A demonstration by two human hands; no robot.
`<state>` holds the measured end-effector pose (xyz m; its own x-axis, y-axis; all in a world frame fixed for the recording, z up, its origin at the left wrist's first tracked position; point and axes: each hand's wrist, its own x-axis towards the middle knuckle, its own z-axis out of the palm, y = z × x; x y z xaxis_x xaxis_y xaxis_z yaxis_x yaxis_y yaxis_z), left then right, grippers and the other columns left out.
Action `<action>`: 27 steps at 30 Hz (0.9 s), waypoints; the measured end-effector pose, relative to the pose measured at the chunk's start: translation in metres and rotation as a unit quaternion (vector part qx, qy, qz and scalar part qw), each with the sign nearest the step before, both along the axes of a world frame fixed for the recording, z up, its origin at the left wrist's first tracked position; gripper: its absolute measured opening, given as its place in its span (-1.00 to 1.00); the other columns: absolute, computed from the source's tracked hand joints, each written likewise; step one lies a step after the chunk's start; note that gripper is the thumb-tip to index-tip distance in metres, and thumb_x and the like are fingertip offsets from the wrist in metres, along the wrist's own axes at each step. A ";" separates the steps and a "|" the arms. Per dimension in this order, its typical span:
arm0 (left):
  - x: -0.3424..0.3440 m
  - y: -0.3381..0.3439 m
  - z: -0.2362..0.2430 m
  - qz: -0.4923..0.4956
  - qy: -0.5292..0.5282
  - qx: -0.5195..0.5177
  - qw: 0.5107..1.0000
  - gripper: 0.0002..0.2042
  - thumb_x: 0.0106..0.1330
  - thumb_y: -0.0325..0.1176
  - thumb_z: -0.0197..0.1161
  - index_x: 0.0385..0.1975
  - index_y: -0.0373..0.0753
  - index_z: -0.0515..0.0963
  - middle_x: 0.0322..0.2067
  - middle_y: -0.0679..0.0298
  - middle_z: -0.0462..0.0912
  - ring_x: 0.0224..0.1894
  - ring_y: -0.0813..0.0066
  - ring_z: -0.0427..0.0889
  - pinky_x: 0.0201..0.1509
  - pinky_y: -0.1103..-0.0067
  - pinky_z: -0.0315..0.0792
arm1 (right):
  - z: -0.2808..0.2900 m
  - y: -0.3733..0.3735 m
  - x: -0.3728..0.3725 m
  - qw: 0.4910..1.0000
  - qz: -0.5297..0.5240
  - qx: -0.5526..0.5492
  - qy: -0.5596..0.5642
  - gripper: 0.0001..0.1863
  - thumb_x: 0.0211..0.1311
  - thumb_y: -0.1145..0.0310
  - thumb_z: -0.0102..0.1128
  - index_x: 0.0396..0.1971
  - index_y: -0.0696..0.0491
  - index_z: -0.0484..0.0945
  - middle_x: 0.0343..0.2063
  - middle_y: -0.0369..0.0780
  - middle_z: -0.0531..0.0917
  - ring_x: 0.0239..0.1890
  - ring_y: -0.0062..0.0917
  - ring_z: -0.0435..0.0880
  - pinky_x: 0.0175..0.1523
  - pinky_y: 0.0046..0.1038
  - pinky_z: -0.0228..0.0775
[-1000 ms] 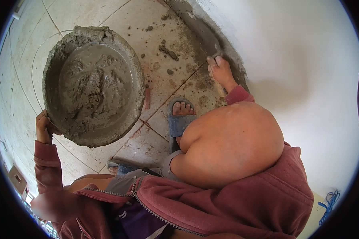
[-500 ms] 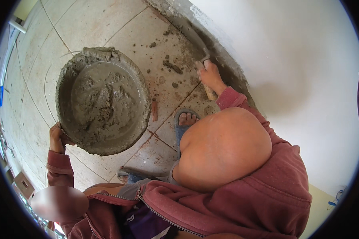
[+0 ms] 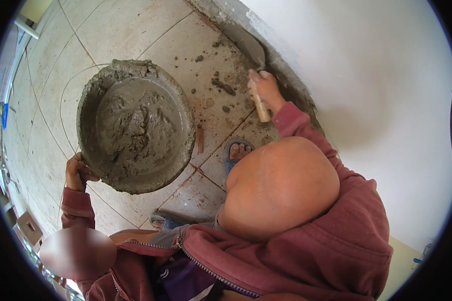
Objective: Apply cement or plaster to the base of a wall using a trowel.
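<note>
My left hand (image 3: 77,173) is closed on the lower left rim of a round basin (image 3: 184,150) caked with mortar. Wet grey mortar (image 3: 139,125) lies inside it, heaped in the middle with a watery film around the heap. At the foot of the wall, my right hand (image 3: 267,90) grips a trowel (image 3: 261,108) by its pale wooden handle. The trowel's grey blade (image 3: 255,51) points away from me, along the strip of mortar (image 3: 281,75) at the wall's base. Part of the blade is hard to tell from that mortar.
A white wall (image 3: 376,65) rises on the right. Crumbs of mortar (image 3: 223,86) and a reddish-brown fragment (image 3: 200,139) lie on the tiled floor (image 3: 110,30) between basin and wall. My sandalled foot (image 3: 238,150) stands close to the fragment. A brown block-like object (image 3: 30,228) is at the lower left.
The trowel has turned in my right hand, so more of its handle and the broad side of its blade show. My left hand keeps its hold on the basin; the whole view has shifted slightly.
</note>
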<state>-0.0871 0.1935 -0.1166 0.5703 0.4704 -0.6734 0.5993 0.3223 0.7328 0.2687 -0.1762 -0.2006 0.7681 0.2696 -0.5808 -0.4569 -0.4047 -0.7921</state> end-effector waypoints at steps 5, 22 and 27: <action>-0.026 0.004 -0.008 0.061 -0.087 -0.051 0.993 -0.41 0.09 0.05 -0.15 -0.09 -0.41 0.27 -0.37 0.14 0.50 -0.48 0.31 0.55 -0.49 0.45 0.53 | 0.031 -0.040 -0.040 0.995 -0.063 0.074 0.028 -0.76 0.13 0.23 0.01 -0.57 0.05 0.26 -0.70 -0.28 0.41 -0.75 -0.64 0.35 -0.65 -0.58 0.21; 0.043 -0.064 0.068 -0.031 -0.117 0.038 0.992 -0.74 0.17 -0.30 0.07 -0.37 -0.44 0.47 -0.56 0.22 0.54 -0.61 0.57 0.53 -0.57 0.73 0.46 | 0.169 0.117 -0.052 0.455 0.532 -0.125 -0.704 -0.82 0.01 0.29 0.04 -0.52 0.11 0.41 -0.66 -0.13 0.47 -0.53 -0.28 0.49 -0.44 -0.31 0.32; 0.059 -0.078 0.075 -0.040 -0.139 0.036 0.989 -0.75 0.16 -0.31 0.09 -0.39 -0.44 0.47 -0.56 0.23 0.54 -0.58 0.59 0.52 -0.57 0.73 0.46 | 0.170 0.140 -0.079 0.500 0.703 -0.248 -0.441 -0.76 0.08 0.26 -0.03 -0.58 0.14 0.43 -0.65 -0.07 0.50 -0.57 -0.27 0.50 -0.42 -0.33 0.34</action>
<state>-0.0282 0.1156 -0.0414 0.7660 0.4573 -0.4518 0.3928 0.2234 0.8921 0.1896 -0.0359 -0.0306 0.0376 0.8942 -0.4460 0.9937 -0.0807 -0.0780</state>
